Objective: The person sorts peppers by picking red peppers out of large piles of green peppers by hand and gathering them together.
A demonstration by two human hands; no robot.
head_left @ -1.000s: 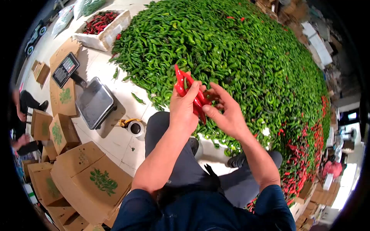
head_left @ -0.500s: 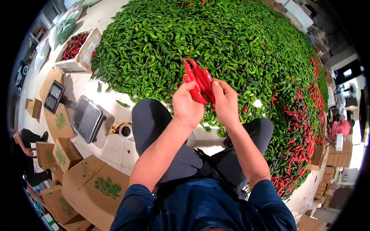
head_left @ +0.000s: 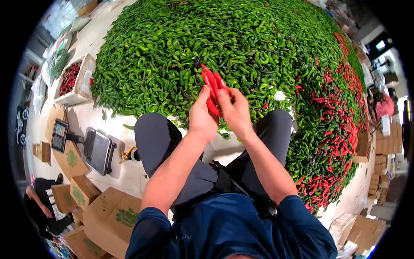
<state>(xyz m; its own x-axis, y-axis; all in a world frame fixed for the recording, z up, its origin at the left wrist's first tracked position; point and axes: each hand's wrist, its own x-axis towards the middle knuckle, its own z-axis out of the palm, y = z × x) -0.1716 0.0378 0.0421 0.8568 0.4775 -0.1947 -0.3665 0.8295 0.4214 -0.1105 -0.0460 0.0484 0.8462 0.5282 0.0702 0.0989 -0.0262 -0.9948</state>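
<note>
Between my two hands is a small bunch of red chili peppers, tips pointing away from me. My left hand is closed round the bunch from the left, its thumb along the side. From the right, my right hand presses its fingers and thumb against the same peppers. How many each hand grips cannot be made out. Just beyond and below them spreads a large heap of green chili peppers, with red chili peppers mixed in along its right side.
At left stand a white foam box of red peppers and a platform scale with a display. Cardboard boxes lie at lower left, near another person. A yellow tape roll sits beside my left knee.
My hands have shifted slightly left with the red peppers. The right fingers now reach further over the bunch, and the peppers sit closer together. The whole view has turned a little.
</note>
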